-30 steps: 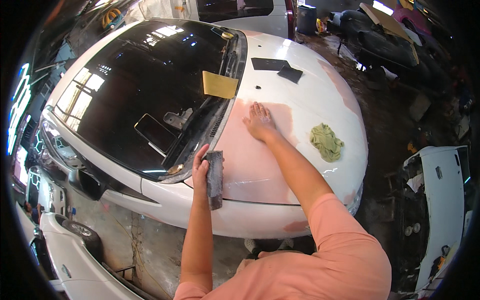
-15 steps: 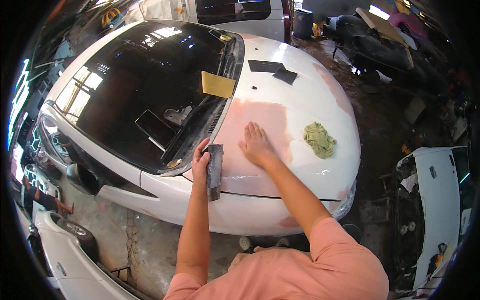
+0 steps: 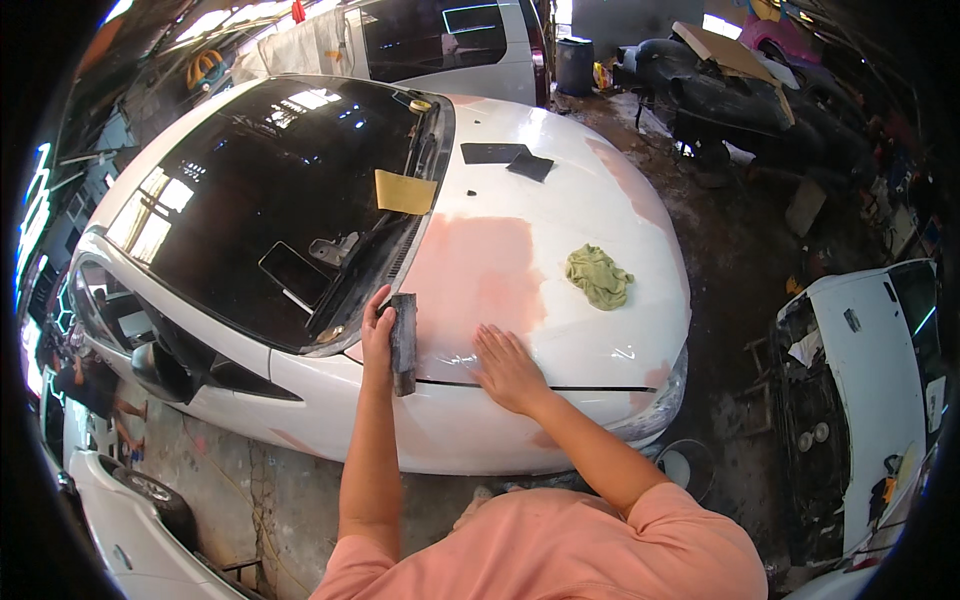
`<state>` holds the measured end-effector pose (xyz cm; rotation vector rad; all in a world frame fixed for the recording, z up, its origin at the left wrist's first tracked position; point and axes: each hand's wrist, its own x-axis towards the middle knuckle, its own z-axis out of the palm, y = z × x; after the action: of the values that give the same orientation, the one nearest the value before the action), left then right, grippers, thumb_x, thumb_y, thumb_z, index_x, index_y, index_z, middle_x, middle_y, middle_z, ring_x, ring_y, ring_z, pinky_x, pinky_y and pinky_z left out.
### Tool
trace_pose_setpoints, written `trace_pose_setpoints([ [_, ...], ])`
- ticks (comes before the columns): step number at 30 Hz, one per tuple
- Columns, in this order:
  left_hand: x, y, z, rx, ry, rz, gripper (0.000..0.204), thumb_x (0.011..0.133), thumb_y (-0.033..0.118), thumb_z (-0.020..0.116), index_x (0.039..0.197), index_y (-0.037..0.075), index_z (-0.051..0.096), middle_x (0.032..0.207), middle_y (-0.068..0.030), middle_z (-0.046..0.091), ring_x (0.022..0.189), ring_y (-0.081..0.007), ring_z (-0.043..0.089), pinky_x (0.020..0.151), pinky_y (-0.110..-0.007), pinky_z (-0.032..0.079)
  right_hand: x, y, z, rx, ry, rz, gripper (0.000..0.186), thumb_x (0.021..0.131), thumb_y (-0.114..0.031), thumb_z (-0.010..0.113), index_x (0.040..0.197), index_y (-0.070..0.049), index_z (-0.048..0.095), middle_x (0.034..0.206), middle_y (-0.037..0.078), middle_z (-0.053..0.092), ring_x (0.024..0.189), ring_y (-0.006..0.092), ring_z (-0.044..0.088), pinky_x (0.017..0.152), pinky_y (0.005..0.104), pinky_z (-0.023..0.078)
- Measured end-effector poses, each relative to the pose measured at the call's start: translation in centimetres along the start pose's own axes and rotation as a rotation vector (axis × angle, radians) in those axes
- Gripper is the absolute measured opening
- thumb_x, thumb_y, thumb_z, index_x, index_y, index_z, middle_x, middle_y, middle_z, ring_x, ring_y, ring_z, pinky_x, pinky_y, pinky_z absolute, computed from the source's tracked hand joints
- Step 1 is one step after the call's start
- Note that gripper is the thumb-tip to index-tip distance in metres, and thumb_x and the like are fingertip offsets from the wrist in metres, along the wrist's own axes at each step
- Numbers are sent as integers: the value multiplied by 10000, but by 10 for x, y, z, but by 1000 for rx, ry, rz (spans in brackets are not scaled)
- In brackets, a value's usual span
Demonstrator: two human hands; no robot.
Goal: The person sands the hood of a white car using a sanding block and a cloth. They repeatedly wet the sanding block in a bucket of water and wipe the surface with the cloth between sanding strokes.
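Note:
My left hand is closed on a grey sanding block, a long narrow piece held upright near the hood's edge by the windshield. My right hand lies flat with fingers stretched on the white car hood, at the near border of a pinkish filler patch. Farther right on the hood rests a crumpled green cloth. Two dark sandpaper sheets lie toward the hood's far side. A yellow sandpaper sheet sits at the windshield's base.
A phone lies on the windshield. A bucket stands on the floor by the front bumper. A detached white car door is at the right, dark car parts behind. Another white car is at lower left.
My right hand has slid toward me, from the middle of the pinkish patch to its near border. My left hand still holds the sanding block. The view has shifted slightly.

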<state>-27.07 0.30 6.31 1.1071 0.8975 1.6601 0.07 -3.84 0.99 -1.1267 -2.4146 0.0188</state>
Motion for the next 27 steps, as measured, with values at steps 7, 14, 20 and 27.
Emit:
trace_pose_setpoints([
  [7,-28,28,86,-54,69,-17,718,945,85,756,1553,26,379,1186,-142,659,999,-168,679,848,-288,570,-68,12,-12,307,188,360,542,1077,-350,540,1511,-26,516,1504,189,573,1406,321,528,1186,473,403],
  [14,-82,-10,195,-108,-35,-169,750,939,83,771,1561,18,358,1210,-142,651,1058,-153,651,902,-300,549,-74,13,-63,2005,233,771,337,1041,-331,679,1241,-63,636,1077,64,719,953,183,721,803,353,602],
  [20,-91,-27,198,-64,-159,-446,643,1019,151,678,1566,36,360,1283,-113,624,1069,-148,644,897,-317,562,-121,37,-76,2010,292,925,223,1004,-312,729,1073,-135,612,889,10,688,742,178,715,624,318,591],
  [27,-120,-37,194,67,-436,16,629,936,-20,651,1531,103,486,1629,-190,353,1329,-277,562,1067,-431,509,-135,51,-92,2106,458,1109,215,996,-290,736,1025,-149,577,880,33,679,723,189,707,571,315,583],
])
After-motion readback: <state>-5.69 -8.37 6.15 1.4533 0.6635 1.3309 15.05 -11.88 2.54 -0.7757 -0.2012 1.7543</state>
